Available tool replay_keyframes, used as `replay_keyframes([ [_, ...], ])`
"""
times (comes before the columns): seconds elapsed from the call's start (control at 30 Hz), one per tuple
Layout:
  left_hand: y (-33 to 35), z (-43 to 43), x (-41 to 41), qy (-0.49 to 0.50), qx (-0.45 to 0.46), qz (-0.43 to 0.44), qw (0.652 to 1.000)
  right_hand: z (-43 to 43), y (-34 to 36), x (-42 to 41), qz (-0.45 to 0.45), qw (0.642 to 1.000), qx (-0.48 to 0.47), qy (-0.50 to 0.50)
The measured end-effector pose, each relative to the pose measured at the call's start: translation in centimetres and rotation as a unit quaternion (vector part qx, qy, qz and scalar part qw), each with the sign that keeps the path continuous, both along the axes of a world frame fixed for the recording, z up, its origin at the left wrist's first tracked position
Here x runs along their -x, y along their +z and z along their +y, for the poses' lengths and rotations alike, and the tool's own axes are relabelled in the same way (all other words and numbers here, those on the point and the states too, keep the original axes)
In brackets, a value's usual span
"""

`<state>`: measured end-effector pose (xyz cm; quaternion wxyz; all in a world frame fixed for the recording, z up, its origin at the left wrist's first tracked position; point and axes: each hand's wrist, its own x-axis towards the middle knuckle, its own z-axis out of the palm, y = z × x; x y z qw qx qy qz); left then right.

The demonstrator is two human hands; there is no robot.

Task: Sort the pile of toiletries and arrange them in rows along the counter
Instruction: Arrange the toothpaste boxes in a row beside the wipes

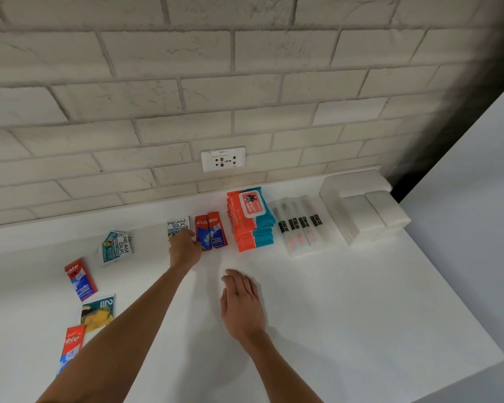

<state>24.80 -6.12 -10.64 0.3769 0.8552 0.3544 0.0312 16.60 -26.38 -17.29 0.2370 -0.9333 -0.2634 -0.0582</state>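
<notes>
My left hand (184,248) reaches to the back of the white counter (332,301) and touches a Cream Silk sachet (177,225); its fingertips hide the sachet's lower edge. Right of it lie two red Colgate sachets (210,231), a stack of orange-and-teal wipes packs (252,219), several wrapped toothbrushes (300,228) and white soap bars (370,212). My right hand (240,303) rests flat and open on the counter, holding nothing. Loose at the left lie more Cream Silk sachets (116,247), a Colgate sachet (80,279), a yellow-green sachet (98,312) and another Colgate sachet (70,347).
A brick-pattern wall with a power socket (223,159) stands behind the counter. The counter's right edge (460,301) runs diagonally toward the front right. Bare surface shows around my right hand and in front of the sorted row.
</notes>
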Motion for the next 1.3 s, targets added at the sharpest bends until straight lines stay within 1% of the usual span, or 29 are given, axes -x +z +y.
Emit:
replay_keyframes([
  [0.1,0.3,-0.1,0.4,-0.047,-0.045,0.005,0.998,0.0,0.1,0.0,-0.003,1.000,0.004,0.000],
  [0.23,0.3,0.0,1.0,-0.112,-0.118,0.026,0.986,0.0,0.0,-0.1,-0.006,1.000,0.008,0.002],
  [0.37,-0.6,0.5,1.5,-0.182,-0.144,0.036,0.972,0.0,0.1,0.0,-0.006,1.000,0.013,-0.001],
  [0.43,-0.9,0.6,1.6,-0.197,-0.146,0.038,0.969,0.0,0.2,0.0,-0.006,1.000,0.016,-0.001],
  [0.83,-1.0,0.4,1.0,-0.208,-0.150,0.031,0.966,0.0,0.3,0.0,0.006,1.000,0.000,0.001],
  [1.13,-1.2,0.4,0.4,-0.207,-0.158,0.041,0.965,0.0,0.2,-0.1,-0.004,1.000,0.011,0.003],
  [1.3,-0.8,0.5,0.5,-0.211,-0.146,0.037,0.966,0.1,0.2,-0.1,-0.014,1.000,0.021,0.003],
])
